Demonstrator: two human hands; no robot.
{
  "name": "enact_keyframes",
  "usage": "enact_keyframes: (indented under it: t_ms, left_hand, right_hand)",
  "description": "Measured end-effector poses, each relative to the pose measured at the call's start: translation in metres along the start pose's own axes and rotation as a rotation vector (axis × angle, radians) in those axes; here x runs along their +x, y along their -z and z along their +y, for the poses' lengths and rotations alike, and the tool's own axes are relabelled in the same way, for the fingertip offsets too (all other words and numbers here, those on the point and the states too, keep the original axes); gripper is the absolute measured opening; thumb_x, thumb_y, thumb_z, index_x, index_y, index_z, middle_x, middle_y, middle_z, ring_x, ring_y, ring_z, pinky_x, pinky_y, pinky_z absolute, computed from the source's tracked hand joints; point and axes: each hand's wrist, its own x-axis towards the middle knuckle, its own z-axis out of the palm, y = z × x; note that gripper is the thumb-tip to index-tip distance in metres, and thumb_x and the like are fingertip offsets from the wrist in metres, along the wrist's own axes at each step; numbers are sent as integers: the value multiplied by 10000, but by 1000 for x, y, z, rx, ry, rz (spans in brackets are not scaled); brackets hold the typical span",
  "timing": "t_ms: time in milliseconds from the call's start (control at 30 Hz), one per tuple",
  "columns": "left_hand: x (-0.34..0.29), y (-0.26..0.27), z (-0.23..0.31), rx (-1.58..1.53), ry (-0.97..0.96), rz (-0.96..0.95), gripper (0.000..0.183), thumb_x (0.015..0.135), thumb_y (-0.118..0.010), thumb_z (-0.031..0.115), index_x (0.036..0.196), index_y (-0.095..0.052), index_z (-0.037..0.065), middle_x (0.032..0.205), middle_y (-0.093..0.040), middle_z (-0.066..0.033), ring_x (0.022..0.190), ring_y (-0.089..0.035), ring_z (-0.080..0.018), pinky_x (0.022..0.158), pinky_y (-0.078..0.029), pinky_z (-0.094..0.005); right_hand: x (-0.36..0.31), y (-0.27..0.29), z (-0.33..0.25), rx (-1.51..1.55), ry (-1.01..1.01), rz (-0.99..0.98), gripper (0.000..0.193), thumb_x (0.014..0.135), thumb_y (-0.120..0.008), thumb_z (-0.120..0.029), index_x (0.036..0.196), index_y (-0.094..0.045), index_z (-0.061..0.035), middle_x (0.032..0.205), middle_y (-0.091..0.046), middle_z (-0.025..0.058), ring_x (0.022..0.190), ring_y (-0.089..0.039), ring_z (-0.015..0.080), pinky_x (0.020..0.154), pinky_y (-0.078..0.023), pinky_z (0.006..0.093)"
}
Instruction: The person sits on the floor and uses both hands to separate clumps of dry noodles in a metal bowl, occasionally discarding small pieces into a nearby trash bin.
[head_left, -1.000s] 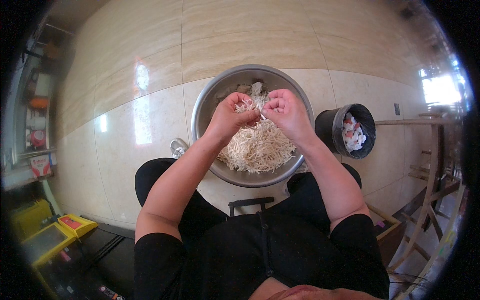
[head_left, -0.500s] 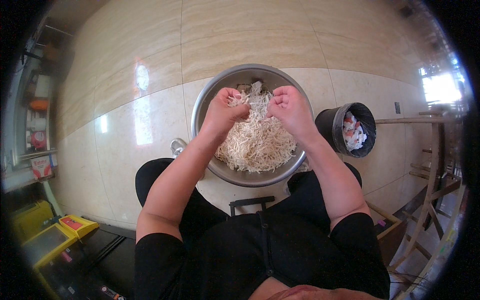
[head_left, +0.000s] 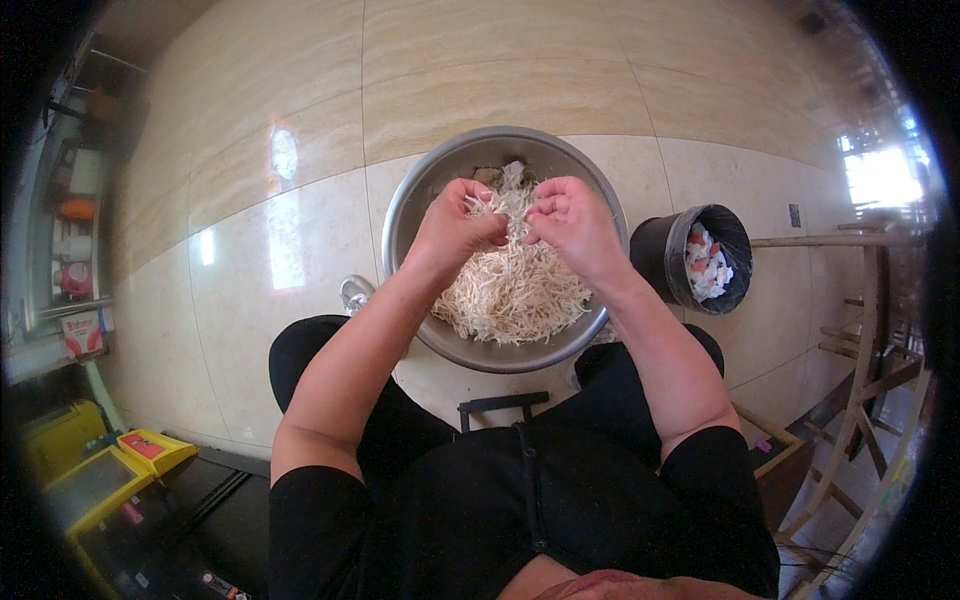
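Observation:
A large steel basin stands in front of my knees. It holds a heap of thin pale strands, like shreds or sprouts; their exact kind is unclear. Above the heap's far part, my left hand is closed on a small bunch of these strands, which stick out past the fingers. My right hand faces it, fingers curled in a pinch close to the bunch; what lies between its fingertips is too small to make out. Beyond the hands, a whitish clump rests against the basin's far inner wall.
Right of the basin is a black bin, lined with a bag and holding crumpled white and reddish scraps. A wooden ladder-like frame stands farther right. Yellow boxes lie at lower left. A shiny shoe is beside the basin.
Both hands have shifted slightly, the right one a little to the left and nearer the left hand. The left hand keeps its strands.

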Motion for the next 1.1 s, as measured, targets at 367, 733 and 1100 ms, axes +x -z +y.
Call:
enact_keyframes:
  t_ms: [367,733,1100]
  left_hand:
    - [2,2,-6,83,117,-124,150,822,-575,26,966,-533,31,902,-579,-70,805,-602,-143,660,-510,-249]
    - [-6,-20,-12,582,-336,51,270,696,-748,143,873,-591,15,786,-561,-60,651,-534,-113,577,-457,-249]
    - [0,-5,-5,114,-47,23,101,805,-612,61,855,-545,5,734,-597,-42,633,-570,-99,576,-469,-221]
  right_hand:
    - [5,9,-10,164,-174,1,369,865,-568,-269,1068,-448,15,886,-592,113,805,-574,154,644,-460,257]
    - [9,3,-5,690,-294,4,677,869,-421,-551,1142,-374,66,1136,-464,220,1071,-462,260,918,-388,355]
    - [2,-2,4,256,-231,-124,316,862,-579,-210,1081,-508,7,986,-569,92,886,-544,151,776,-437,268]
